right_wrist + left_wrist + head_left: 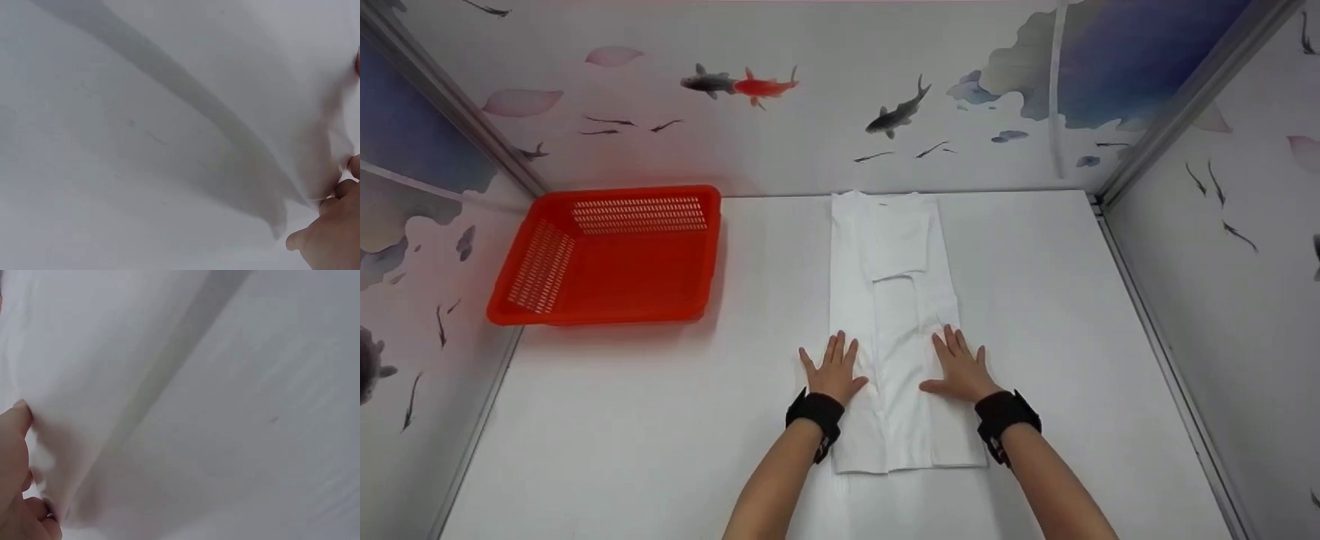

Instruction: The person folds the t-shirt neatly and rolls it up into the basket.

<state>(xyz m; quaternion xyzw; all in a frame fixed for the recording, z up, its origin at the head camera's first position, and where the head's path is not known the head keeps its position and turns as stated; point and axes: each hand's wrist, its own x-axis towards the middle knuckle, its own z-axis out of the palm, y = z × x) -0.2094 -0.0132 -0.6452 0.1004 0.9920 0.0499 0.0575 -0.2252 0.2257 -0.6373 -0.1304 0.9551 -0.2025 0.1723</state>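
A white cloth garment (900,315), folded into a long narrow strip with a shorter flap on top at its far end, lies flat on the white table. On its left side rests my left hand (834,375), fingers spread and straight. My right hand (964,371) lies spread on the right side, level with the left. In the left wrist view the fingers (17,455) touch a raised fold of white fabric (112,371) at the left edge. White fabric (304,112) also rises beside the fingers (337,225) in the right wrist view, where much of the hand is out of frame.
A red plastic basket (622,262) with slotted sides stands at the table's back left, its visible floor bare. Printed walls (825,150) with fish patterns close off the back and both sides. White table (660,420) surface extends on both sides of the garment.
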